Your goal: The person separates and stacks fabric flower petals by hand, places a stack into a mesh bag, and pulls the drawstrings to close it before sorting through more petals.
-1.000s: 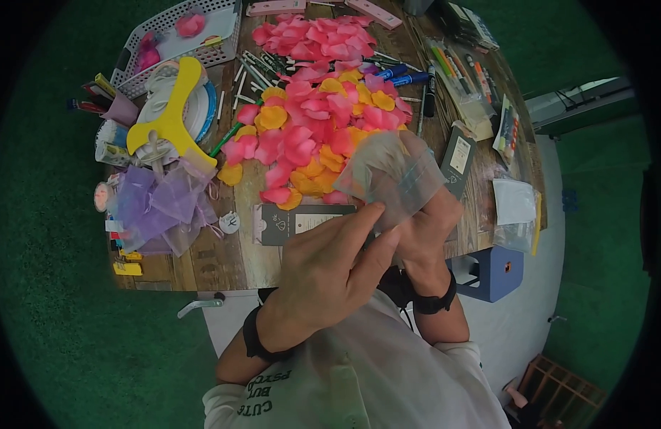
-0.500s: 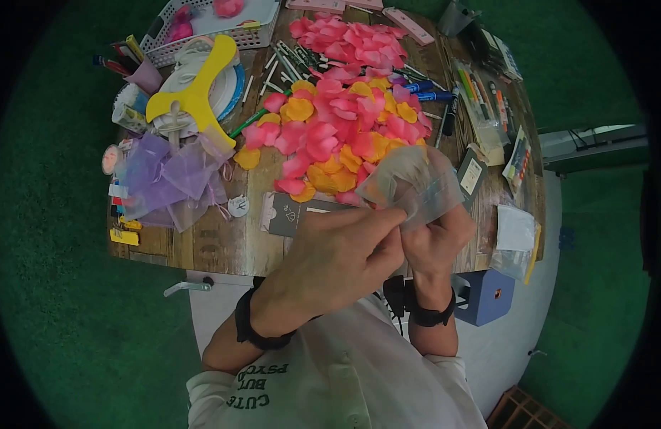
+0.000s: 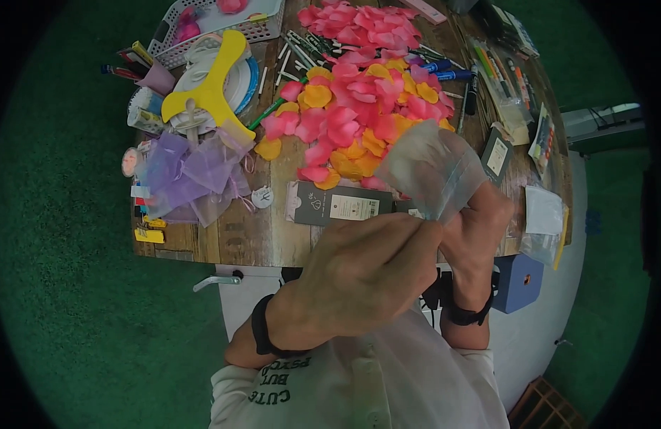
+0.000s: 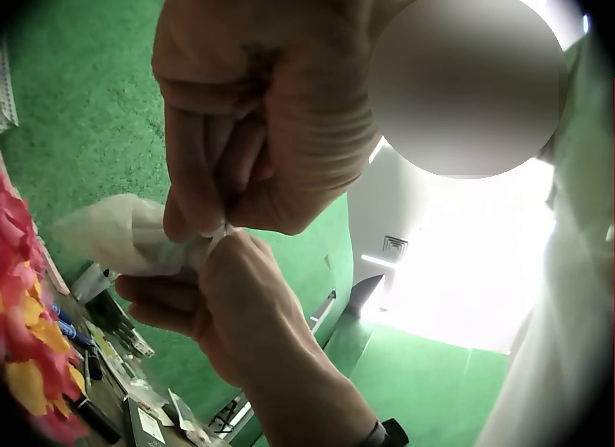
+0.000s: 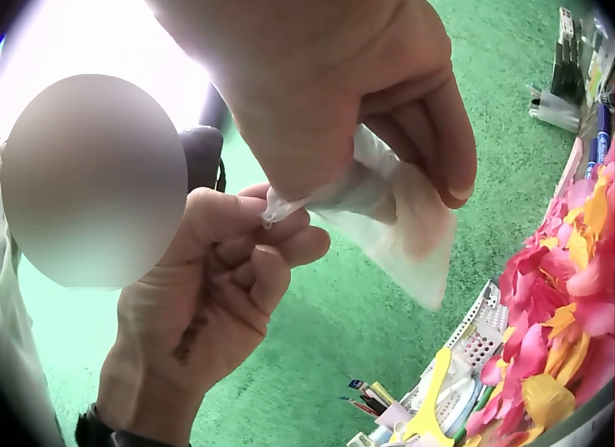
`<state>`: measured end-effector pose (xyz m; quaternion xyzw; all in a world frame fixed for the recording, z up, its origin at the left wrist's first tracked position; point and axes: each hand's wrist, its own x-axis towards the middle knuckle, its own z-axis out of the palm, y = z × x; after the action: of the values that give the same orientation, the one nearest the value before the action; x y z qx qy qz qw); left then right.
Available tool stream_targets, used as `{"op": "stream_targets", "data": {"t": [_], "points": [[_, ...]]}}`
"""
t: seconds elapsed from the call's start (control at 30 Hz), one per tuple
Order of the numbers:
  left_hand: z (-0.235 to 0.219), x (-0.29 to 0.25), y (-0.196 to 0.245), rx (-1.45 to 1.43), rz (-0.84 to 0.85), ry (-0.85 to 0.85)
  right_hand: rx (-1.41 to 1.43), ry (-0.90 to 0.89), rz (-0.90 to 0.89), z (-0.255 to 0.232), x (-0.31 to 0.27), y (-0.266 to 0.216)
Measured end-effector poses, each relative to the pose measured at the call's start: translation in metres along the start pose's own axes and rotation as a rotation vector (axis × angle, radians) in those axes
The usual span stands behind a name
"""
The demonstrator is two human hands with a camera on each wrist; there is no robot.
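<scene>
A translucent whitish pouch (image 3: 427, 161) is held up in front of the chest, above the near part of the table. My left hand (image 3: 352, 275) pinches its gathered neck between thumb and forefinger; a twisted white end pokes out at those fingertips in the right wrist view. My right hand (image 3: 480, 225) grips the pouch just beside that, its fingers curled round the body (image 5: 413, 226). In the left wrist view both hands meet at the neck. Pink and orange artificial petals (image 3: 359, 107) lie heaped on the table beyond the hands.
Purple organza pouches (image 3: 195, 171) lie at left, near a yellow three-armed piece (image 3: 212, 89) over stacked plates. A white basket (image 3: 262, 30) stands behind. Dark boxes (image 3: 345, 204) lie near the front edge. Packs of pens (image 3: 502, 79) and a plastic bag (image 3: 543, 214) are at right.
The left hand's fingers, straighter on the pouch before, have drawn in to pinch its neck. The pouch now looks more bunched there. The head view has shifted.
</scene>
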<state>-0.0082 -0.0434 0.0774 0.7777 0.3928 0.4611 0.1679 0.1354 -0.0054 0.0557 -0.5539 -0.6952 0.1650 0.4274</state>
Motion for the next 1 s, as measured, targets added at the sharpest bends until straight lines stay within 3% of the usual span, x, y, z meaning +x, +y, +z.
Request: {"op": "stream_targets", "data": {"t": [0.13, 0.27, 0.43, 0.5, 0.6, 0.63, 0.7, 0.73, 0.8, 0.9, 1.0], "points": [[0.004, -0.001, -0.007, 0.018, 0.101, 0.003, 0.107, -0.15, 0.116, -0.008, 0.004, -0.008], [0.002, -0.001, -0.002, 0.021, 0.031, -0.043, 0.107, -0.178, 0.101, -0.01, 0.004, -0.005], [0.003, -0.006, 0.0, -0.008, -0.036, -0.09, -0.027, -0.404, 0.073, -0.024, 0.014, -0.013], [0.008, -0.009, -0.001, -0.089, -0.016, -0.122, -0.055, -0.36, -0.026, -0.018, 0.008, 0.002], [0.01, -0.009, -0.003, -0.044, 0.018, -0.114, -0.012, -0.357, 0.137, -0.015, 0.008, -0.003], [0.01, -0.01, -0.003, -0.033, 0.045, -0.133, -0.005, -0.368, 0.124, -0.015, 0.01, -0.002], [0.011, -0.012, -0.004, -0.061, 0.064, -0.134, 0.014, -0.468, -0.134, -0.017, 0.015, 0.005], [0.011, -0.012, -0.004, -0.099, 0.092, -0.145, 0.02, -0.473, -0.144, -0.019, 0.015, 0.005], [0.014, -0.014, -0.003, -0.099, 0.084, -0.142, 0.084, -0.652, 0.014, -0.023, 0.014, 0.006], [0.018, -0.018, -0.003, -0.143, 0.086, -0.145, 0.101, -0.728, -0.14, -0.022, 0.015, 0.011], [0.019, -0.022, 0.0, -0.221, 0.07, -0.142, 0.194, -0.835, -0.126, -0.021, 0.013, 0.014]]}}
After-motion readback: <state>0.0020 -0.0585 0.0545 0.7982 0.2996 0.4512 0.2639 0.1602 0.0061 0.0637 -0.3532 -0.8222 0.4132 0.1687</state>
